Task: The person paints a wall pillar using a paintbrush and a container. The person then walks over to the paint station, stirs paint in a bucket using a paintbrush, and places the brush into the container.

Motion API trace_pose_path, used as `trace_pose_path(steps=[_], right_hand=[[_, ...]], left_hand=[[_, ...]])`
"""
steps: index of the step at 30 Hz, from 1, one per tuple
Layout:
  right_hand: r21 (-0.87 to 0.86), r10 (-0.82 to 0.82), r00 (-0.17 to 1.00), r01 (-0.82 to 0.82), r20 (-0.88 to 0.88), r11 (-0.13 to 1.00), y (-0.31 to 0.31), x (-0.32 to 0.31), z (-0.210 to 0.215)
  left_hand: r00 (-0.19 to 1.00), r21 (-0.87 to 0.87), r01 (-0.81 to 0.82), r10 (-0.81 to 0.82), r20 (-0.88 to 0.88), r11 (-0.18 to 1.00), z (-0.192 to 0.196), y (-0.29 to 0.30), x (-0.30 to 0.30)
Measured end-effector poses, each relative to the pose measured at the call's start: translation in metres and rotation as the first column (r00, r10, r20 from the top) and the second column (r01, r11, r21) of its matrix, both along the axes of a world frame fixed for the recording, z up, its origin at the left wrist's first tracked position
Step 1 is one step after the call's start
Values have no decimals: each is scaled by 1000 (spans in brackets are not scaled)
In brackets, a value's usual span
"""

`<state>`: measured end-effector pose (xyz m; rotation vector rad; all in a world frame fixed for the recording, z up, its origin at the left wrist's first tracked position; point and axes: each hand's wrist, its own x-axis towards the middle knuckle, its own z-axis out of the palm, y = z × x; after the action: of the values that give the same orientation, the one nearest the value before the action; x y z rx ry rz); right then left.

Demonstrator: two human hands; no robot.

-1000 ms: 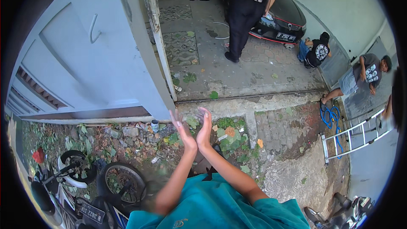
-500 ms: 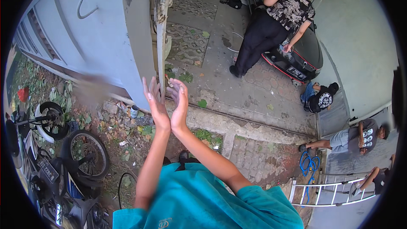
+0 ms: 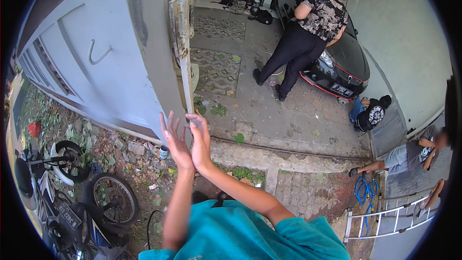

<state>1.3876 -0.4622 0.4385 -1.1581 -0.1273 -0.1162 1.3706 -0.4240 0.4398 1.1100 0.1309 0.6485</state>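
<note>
Though lower in view, hands (image 3: 200, 150) together.

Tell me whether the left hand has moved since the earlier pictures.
Yes: judged against the small grey container, the left hand has shifted leftward in the view, now appearing nearer it.

I have the left hand (image 3: 178, 150) just left of the right hand (image 3: 200, 143), before the edge of the gate panel (image 3: 113, 62) that fills the upper left; a small container (image 3: 164, 153) sits at its foot. Motorbikes (image 3: 72, 217) stand at my lower left. Beyond the hands, rightward, a standing person (image 3: 315, 23) is beside the car (image 3: 351, 58), and a crouching person (image 3: 370, 114) is by its near end. Nearer me, far right, a hose (image 3: 360, 191) lies partly behind a ladder (image 3: 347, 227)
</note>
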Motion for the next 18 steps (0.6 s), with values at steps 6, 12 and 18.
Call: trace_pose_path(steps=[6,12,18], right_hand=[[-730,622,783,-446,-36,518,-29,30,118],[-968,743,657,-247,-128,52,-15,6,237],[-955,896,440,-287,-57,80,38,-11,256]], left_hand=[[994,-5,-83,83,-72,996,-7,58,-3],[972,-48,-103,91,-218,993,-31,110,-13],[952,-76,-216,192,-237,974,-53,145,-44]])
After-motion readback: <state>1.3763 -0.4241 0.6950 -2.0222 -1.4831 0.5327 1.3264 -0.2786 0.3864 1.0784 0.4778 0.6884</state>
